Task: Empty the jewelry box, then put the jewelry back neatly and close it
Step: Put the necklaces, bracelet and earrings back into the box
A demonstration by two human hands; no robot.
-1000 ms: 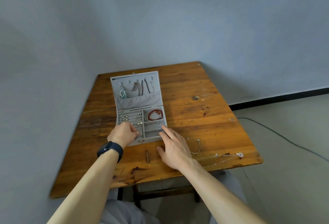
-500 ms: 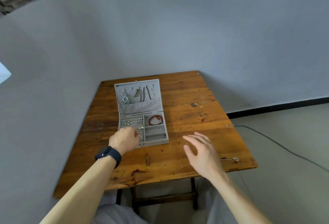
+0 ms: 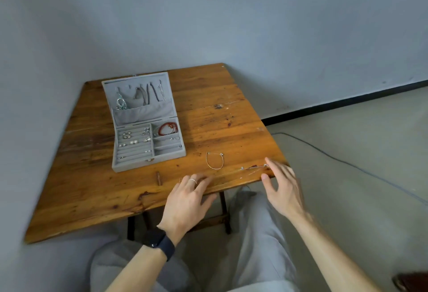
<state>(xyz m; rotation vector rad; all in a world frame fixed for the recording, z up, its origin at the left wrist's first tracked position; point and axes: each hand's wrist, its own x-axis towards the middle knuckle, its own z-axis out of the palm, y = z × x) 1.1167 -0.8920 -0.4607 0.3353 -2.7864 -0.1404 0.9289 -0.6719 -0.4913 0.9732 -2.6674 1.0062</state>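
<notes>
A grey jewelry box (image 3: 148,163) lies open on the wooden table (image 3: 97,189). Its lid (image 3: 139,97) holds hanging necklaces and a pocket. A red bead bracelet (image 3: 168,128) and several earrings and rings (image 3: 135,138) fill the tray compartments. A thin silver bangle (image 3: 215,160) lies on the table right of the box, and a thin silver chain (image 3: 253,167) lies near the table's right front corner. My left hand (image 3: 188,201) rests fingers down at the front edge, wearing a ring. My right hand (image 3: 283,187) hovers with spread fingers beside the chain's right end.
A small dark stick-like piece (image 3: 158,178) lies on the table in front of the box. The table stands in a corner against grey walls. A dark cable (image 3: 347,164) runs over the floor at the right. My grey trousered legs are below the table edge.
My left hand has left the box and moved right to the table's front edge. My right hand has swung right, to the chain at the corner. The view has tilted downward.
</notes>
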